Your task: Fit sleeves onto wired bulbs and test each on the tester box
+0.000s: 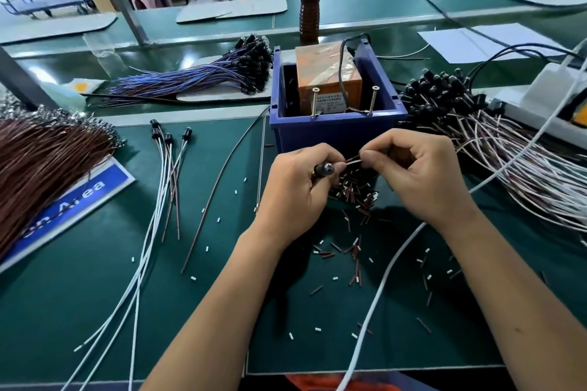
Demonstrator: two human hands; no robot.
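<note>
A: From the head camera, what are the hands doing?

B: The left hand [297, 182] curls its fingers around a dark bulb [325, 169], whose rounded glossy end pokes out toward the thumb. The right hand [416, 173] pinches a thin brown sleeve [353, 161] between thumb and forefinger, its other fingers curled in. The sleeve bridges the small gap between the two hands, just in front of the blue bin.

A: And the tester box?

B: The orange tester box [327, 79] sits inside the blue bin [336, 133], right behind the hands. Two screws [373, 100] stand up at its front edge, and a dark cable runs over its top.

A: Where are the loose sleeves?

B: A heap of short brown sleeves [355, 192] lies on the green mat [95, 279] directly beneath the hands, with more scattered toward the near edge, mixed with tiny white bits.

A: Other bulbs?

B: A few wired bulbs with white leads [165, 136] lie left of the hands. A big bundle with black heads [451, 95] lies to the right of the bin, and a blue-wired bundle [206, 76] lies behind left. A mass of brown wire [41, 162] covers the far left, over a blue sign.
</note>
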